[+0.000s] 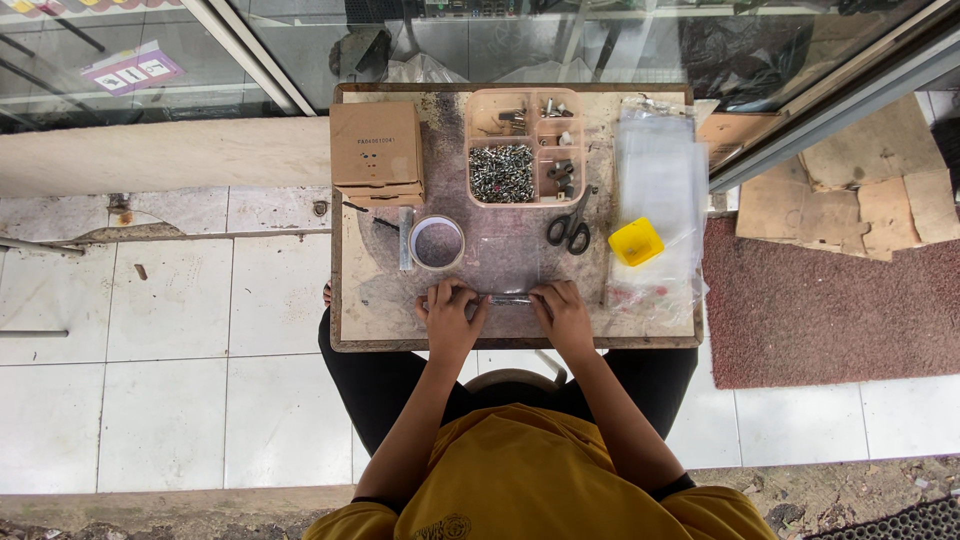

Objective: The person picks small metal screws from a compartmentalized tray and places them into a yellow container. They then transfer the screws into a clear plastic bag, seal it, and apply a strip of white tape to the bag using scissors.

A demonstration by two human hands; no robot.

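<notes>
Now I see L hand (450, 315) & R hand (562, 312) both pinching a clear bag (508, 268) on table (375, 310), near tape roll (437, 243).

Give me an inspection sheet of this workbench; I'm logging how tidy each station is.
Surface: small worn wooden table, stained.
Job's things: clear plastic bag flat on the table, small metal parts at its near edge.
Clutter: divided tray of screws, cardboard box, tape roll, scissors, yellow box, stack of clear bags.
Grippers: left hand and right hand press the bag's near edge; fingers bent.
Cables: nothing seen.
Surroundings: white tiled floor, red mat, glass shopfront.
</notes>
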